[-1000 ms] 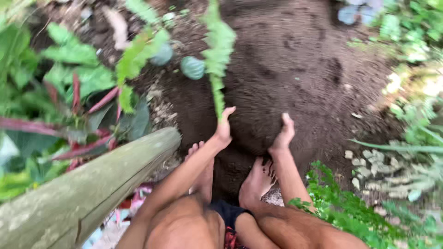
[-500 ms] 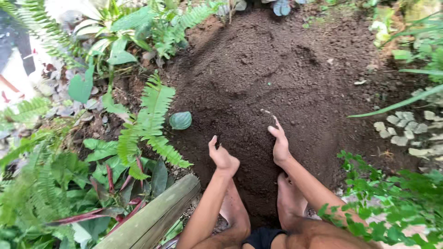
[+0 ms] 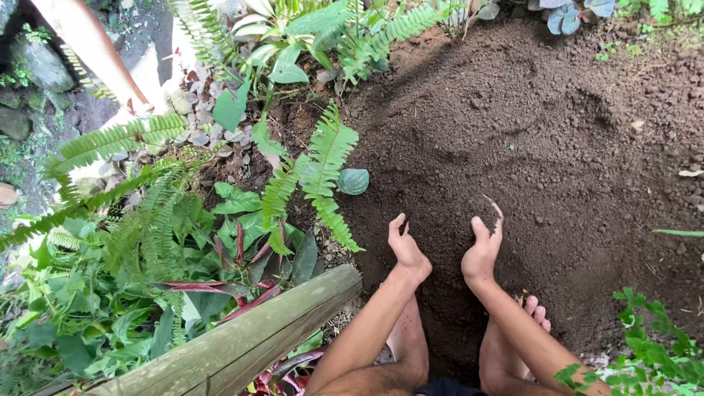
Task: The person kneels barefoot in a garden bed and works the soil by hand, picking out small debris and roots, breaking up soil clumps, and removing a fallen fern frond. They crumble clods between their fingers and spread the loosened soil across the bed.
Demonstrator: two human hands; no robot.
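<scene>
Since the earlier frame both hands sit lower in view and closer together, and a second person's arm [image 3: 95,62] now shows at upper left. I note my left hand [image 3: 407,246] open, palm turned inward, fingers loosely together, resting edge-on against the soil [image 3: 557,139]. My right hand [image 3: 482,249] mirrors it, open and slightly cupped, thin root or twig at the fingertips. Neither holds anything; a narrow ridge of loose earth lies between the palms. Soil forms a dark mound straight ahead, well clear of the wooden post [image 3: 242,341] at lower left. Fern [image 3: 323,169] fronds lean over the mound's left edge, a round leaf [image 3: 353,181] just beside them.

Risks, in my judgement: loose earth may crumble out from between the palms if they spread; a wide sweep left could bruise the fern; my bare toes [image 3: 535,312] sit just behind the right wrist and could get buried.
</scene>
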